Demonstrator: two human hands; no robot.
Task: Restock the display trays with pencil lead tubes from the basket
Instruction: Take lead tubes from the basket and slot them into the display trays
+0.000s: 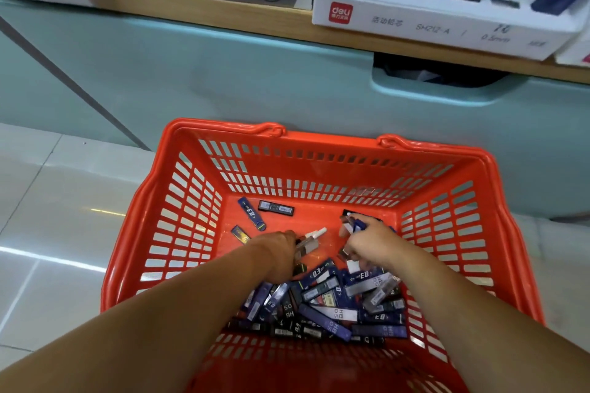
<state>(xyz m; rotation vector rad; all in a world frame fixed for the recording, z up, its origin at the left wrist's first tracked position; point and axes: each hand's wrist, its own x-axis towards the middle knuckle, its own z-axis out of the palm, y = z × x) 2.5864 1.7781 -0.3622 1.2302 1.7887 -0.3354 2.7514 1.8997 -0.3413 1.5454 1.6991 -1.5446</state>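
Note:
A red plastic basket (319,143) stands on the floor below me. A heap of dark blue and black pencil lead tubes (322,306) fills its near half, and a few loose tubes (276,208) lie toward the far wall. Both my hands are down inside it. My left hand (279,249) grips a few tubes, a white-tipped one sticking out past the fingers. My right hand (370,241) holds a small bunch of tubes, blue and clear ends showing above the knuckles. Two white display trays (440,25) sit on the shelf above, the right one holding several dark tubes.
A wooden shelf edge (223,14) runs across the top, with a pale green cabinet front (223,80) beneath it and a recessed handle (440,73) at the right. Glossy light floor tiles (57,201) lie to the left of the basket.

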